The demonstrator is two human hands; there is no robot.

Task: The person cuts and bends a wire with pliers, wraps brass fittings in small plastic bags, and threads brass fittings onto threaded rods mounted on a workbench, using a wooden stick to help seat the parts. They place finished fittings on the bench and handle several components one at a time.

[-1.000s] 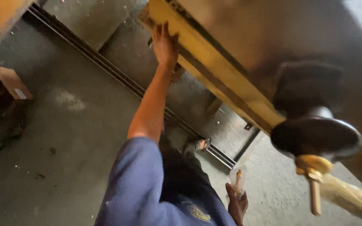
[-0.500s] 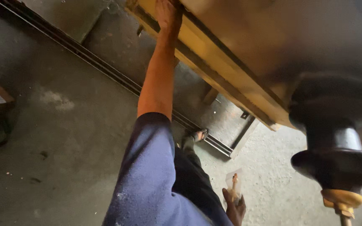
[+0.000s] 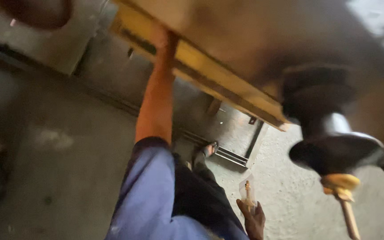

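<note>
Left hand (image 3: 164, 39): raised on a straight arm, pressed against the yellow beam (image 3: 227, 86) along the edge of the big machine body (image 3: 263, 40); fingers blurred against the metal, so no telling whether spread flat or curled over the edge
Right hand (image 3: 253, 220): low by the hip, fingers closed round the lower end of a small clear packet (image 3: 248, 193) with a slim yellowish piece inside
Yellow beam: runs diagonally from upper left down to lower right, ends in a cut corner above the floor channel (image 3: 227, 153); looks like stiff painted steel, heavy, fixed to the machine, unlikely to give under a palm; flat face the safest place to bear on, lower edge probably sharp
Small clear packet: upright in the right hand, just beside the dark trouser leg (image 3: 201, 195); likely light, thin, crinkly and a bit slippery; best pinched low on the film, where held now, with the hard piece inside left free
Black handwheel (image 3: 334, 151): hangs at right under the machine, glossy rim, yellow-tipped handle (image 3: 345, 195) sticking down; well apart from both hands; probably heavy and smooth
Blue sleeve (image 3: 150, 195): covers the upper left arm, forearm bare
Concrete floor (image 3: 45, 178): grey, stained, rough, well below the beam
Sandalled foot (image 3: 210, 149): near the floor channel
</note>
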